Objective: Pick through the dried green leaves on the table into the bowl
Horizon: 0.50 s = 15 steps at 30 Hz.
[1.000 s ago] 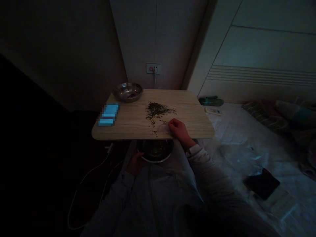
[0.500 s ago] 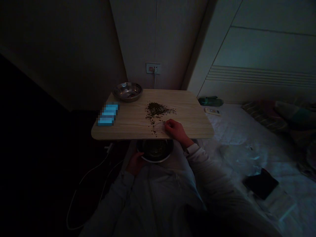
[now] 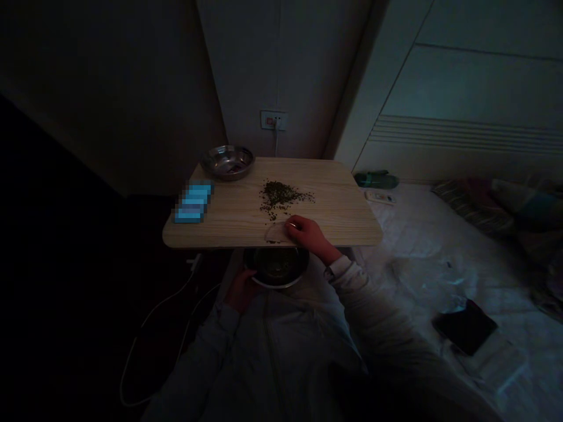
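On the wooden tabletop (image 3: 220,225) lies a spread heap of small dark green beans or seeds (image 3: 278,193), with stray ones toward the front edge. My right hand (image 3: 305,234) is closed on a thin, clear piece with a rounded edge (image 3: 273,232), which rests on the board close to that edge; its exact kind is hard to make out. A few beans sit along its near side. Below the edge, my left hand (image 3: 241,289) grips the left rim of a metal bowl (image 3: 281,286) at my lap. The bowl's inside is dark.
A second steel bowl (image 3: 229,164) stands at the table's back left, with a blurred-out phone (image 3: 193,203) in front of it. To the right, a bed (image 3: 413,234) carries a green bottle (image 3: 377,179), a remote (image 3: 380,198), a clear plastic bag (image 3: 431,281) and a dark flat item (image 3: 466,328).
My right hand has slid the clear piece a little left and toward the front edge, and the stray beans there have shifted with it. My left hand and the bowl stay put.
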Tool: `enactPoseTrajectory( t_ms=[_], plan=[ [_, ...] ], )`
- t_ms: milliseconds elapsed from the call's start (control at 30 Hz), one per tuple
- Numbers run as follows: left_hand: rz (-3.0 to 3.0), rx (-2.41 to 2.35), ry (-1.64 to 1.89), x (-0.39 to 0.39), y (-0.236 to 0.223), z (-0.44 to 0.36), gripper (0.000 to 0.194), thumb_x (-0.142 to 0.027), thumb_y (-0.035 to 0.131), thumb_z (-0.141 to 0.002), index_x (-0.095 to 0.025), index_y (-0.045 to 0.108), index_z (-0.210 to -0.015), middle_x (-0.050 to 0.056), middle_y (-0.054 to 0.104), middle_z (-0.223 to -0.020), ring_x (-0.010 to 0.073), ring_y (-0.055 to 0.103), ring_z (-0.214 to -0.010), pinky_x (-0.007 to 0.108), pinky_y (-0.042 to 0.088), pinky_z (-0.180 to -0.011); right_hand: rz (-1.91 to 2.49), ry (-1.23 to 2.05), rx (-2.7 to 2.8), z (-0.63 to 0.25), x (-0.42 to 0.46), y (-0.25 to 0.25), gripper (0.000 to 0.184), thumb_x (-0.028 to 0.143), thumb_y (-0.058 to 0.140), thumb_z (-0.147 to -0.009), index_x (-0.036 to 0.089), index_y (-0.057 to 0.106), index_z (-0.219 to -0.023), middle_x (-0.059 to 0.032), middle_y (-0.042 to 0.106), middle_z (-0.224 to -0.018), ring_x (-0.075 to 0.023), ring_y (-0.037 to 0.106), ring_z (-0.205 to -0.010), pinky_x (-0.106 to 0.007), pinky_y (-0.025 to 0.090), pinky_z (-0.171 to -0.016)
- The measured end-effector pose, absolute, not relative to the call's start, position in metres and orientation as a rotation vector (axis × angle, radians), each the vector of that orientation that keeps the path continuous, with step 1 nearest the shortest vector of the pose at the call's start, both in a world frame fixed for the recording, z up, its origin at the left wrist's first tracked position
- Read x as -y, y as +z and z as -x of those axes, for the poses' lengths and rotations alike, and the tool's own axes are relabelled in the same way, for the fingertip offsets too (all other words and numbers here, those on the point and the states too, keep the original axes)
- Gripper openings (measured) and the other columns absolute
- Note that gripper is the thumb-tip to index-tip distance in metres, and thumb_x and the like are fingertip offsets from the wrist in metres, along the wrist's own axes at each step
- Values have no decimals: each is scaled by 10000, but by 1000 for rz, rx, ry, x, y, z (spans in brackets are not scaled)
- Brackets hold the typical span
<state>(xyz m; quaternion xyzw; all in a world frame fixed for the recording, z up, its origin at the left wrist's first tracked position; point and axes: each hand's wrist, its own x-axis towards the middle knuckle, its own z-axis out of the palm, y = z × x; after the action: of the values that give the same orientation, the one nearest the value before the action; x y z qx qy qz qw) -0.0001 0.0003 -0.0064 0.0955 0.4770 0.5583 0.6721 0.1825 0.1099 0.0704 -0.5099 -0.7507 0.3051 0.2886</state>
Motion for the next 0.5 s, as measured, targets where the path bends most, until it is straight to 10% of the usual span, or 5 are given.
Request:
enactPoseTrajectory(
  t_ms=[500],
  plan=[
    [-177, -1068, 1260, 0, -1, -2, 384, -83, 601, -626, -222, 646, -981, 9, 735, -930, 268, 607, -1082, 421, 506, -899, 1312, 849, 2046, -183, -109, 69, 181, 285, 523, -759, 177, 666, -782, -18, 658, -737, -150, 545, -680, -258, 360, -642]
  ],
)
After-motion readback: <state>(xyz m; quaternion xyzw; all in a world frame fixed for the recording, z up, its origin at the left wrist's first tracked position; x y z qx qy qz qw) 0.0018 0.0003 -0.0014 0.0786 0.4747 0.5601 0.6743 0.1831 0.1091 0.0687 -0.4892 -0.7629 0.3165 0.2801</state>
